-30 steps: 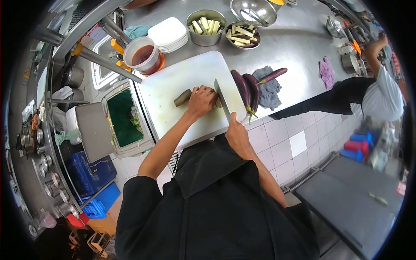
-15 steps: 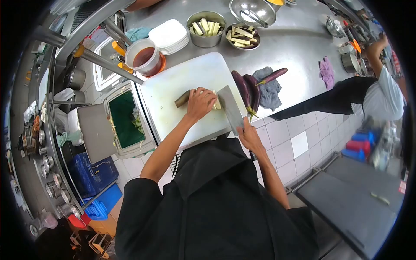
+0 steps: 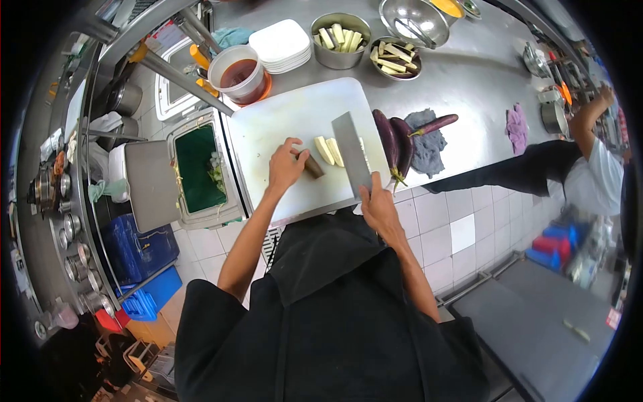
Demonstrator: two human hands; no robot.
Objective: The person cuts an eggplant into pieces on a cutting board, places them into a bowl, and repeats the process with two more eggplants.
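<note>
My left hand (image 3: 284, 167) grips a short dark eggplant piece (image 3: 313, 167) on the white cutting board (image 3: 281, 120). My right hand (image 3: 378, 204) holds a cleaver (image 3: 351, 153) by its handle, the broad blade lying almost flat over the board. Two pale cut eggplant strips (image 3: 329, 151) lie between the piece and the blade. Whole purple eggplants (image 3: 395, 144) rest just right of the board, one more (image 3: 435, 124) on a grey cloth (image 3: 425, 144).
Two metal bowls of eggplant strips (image 3: 341, 39) (image 3: 396, 57), stacked white plates (image 3: 281, 45) and a tub of brown liquid (image 3: 238, 74) sit beyond the board. A green-lined bin (image 3: 194, 167) is at left. Another person (image 3: 583, 167) works at right.
My left hand slid left along the board with the dark end piece, baring two cut strips. The cleaver went from upright in the cut to lying nearly flat.
</note>
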